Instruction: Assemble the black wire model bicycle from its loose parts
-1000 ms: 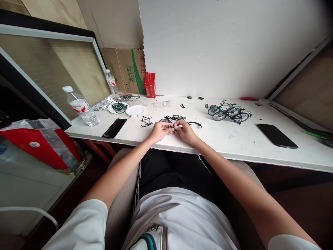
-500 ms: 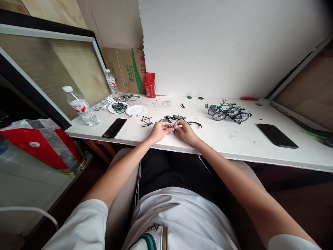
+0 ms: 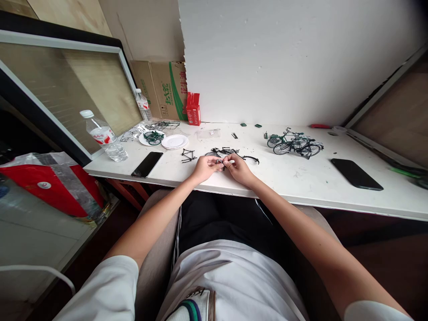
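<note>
One small dark part (image 3: 219, 161), shape mostly hidden, pinched in the fingers of left hand (image 3: 204, 169) and right hand (image 3: 240, 170), near the white worktop's (image 3: 301, 187) front edge. Black open-framed piece (image 3: 189, 156) lies to the left; dark green-and-black model bicycles (image 3: 296, 147) stand toward the right edge.

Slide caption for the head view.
Left hand and right hand pinch a small part; model bicycles stand at right.
</note>
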`<state>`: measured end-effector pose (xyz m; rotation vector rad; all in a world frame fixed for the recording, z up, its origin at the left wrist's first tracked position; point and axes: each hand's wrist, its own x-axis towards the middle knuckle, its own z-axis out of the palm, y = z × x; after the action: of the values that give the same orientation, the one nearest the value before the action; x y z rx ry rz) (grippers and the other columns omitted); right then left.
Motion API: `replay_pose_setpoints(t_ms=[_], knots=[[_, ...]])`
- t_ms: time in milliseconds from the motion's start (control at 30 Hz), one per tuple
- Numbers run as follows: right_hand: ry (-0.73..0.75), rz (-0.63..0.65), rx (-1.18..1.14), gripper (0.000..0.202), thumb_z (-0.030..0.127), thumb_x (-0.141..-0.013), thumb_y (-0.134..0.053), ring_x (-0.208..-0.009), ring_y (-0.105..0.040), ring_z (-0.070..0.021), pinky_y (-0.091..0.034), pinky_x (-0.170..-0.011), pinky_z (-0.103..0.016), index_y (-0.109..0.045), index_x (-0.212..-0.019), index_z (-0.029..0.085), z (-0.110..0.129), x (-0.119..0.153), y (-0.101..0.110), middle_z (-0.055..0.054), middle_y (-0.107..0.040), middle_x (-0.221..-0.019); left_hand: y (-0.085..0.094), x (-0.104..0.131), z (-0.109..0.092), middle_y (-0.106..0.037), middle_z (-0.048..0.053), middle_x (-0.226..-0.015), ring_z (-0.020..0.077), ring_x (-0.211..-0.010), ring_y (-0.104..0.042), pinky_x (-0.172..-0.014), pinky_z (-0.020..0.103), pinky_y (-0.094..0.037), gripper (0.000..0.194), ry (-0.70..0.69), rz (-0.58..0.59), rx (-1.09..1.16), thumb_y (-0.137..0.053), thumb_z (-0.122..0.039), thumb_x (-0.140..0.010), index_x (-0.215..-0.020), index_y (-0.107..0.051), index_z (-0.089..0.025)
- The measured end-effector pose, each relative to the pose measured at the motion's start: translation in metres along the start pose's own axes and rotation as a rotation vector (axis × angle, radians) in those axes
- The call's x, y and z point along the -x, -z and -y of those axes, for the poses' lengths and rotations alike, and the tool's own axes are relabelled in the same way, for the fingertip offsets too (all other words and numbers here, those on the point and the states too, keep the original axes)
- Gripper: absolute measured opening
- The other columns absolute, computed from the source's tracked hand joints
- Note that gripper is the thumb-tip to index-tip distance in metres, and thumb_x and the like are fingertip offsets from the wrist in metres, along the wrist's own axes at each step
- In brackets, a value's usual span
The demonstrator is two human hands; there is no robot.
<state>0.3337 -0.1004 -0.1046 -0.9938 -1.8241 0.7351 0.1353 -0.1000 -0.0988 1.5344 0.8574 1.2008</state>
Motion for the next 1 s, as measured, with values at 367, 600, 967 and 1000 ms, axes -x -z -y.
replay_pose_setpoints(t_ms=[367, 600, 967, 1000], knots=[[0.035, 0.015, -0.002, 0.041, 0.064, -0.103, -0.054, -0.102, -0.061, -0.0270, -0.051, -0.084, -0.041, -0.059, -0.099, 0.024, 0.0003, -0.0001, 0.0004, -0.009, -0.066, -0.101, -0.0018, 0.0023, -0.0040, -0.083, 0.015, -0.097, 0.0227, -0.076, -0.079, -0.081, 0.039, -0.065, 0.046, -0.011, -0.006, 0.013, -0.096, -0.042, -0.072, -0.102, -0.080, -0.010], [0.055, 0.021, -0.001, 0.041, 0.064, -0.104, -0.052, -0.101, -0.060, -0.0266, -0.050, -0.088, -0.042, -0.058, -0.099, 0.024, 0.0023, 0.0007, 0.0010, -0.009, -0.065, -0.100, -0.0013, 0.0010, -0.0014, -0.083, 0.016, -0.099, 0.0227, -0.076, -0.080, -0.080, 0.038, -0.065, 0.048, -0.005, -0.003, 0.016, -0.096, -0.043, -0.073, -0.103, -0.080, -0.010], [-0.004, 0.017, 0.002, 0.043, 0.068, -0.100, -0.056, -0.103, -0.062, -0.0280, -0.052, -0.084, -0.042, -0.061, -0.100, 0.024, 0.0038, 0.0002, -0.0001, -0.010, -0.069, -0.103, -0.0003, -0.0003, 0.0013, -0.084, 0.016, -0.098, 0.0236, -0.077, -0.080, -0.081, 0.040, -0.066, 0.049, -0.015, -0.005, 0.020, -0.097, -0.044, -0.071, -0.103, -0.081, -0.010], [-0.016, 0.016, -0.002, 0.044, 0.068, -0.099, -0.057, -0.103, -0.063, -0.0280, -0.053, -0.084, -0.042, -0.061, -0.100, 0.024, 0.0046, 0.0002, 0.0000, -0.010, -0.069, -0.103, -0.0004, -0.0002, 0.0015, -0.084, 0.015, -0.099, 0.0237, -0.078, -0.080, -0.082, 0.040, -0.066, 0.049, -0.018, -0.008, 0.017, -0.097, -0.044, -0.071, -0.103, -0.081, -0.010]])
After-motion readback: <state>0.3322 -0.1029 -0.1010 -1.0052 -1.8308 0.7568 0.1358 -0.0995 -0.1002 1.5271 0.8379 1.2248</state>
